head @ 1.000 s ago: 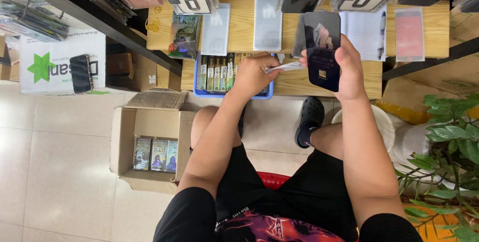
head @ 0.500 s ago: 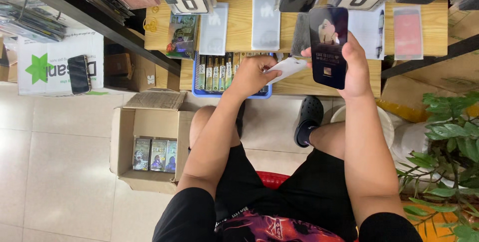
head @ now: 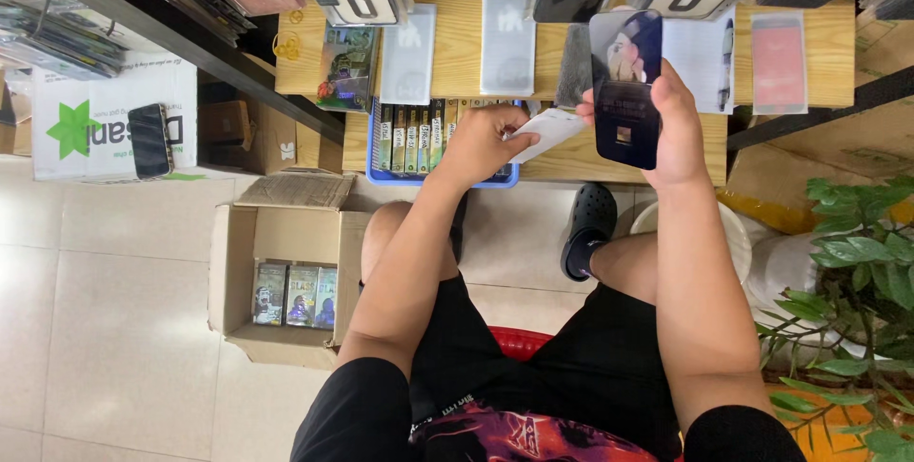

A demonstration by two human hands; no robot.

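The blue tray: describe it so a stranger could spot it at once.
Find the wooden shelf ahead of the seated person. On its lower ledge, under the left hand, sits the blue tray. It alone holds slim boxes stood upright in a row.

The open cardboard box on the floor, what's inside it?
Inside the cardboard box, three small flat packs stand side by side against the far wall. The rest of its visible bottom looks bare; the near wall hides what lies just behind it.
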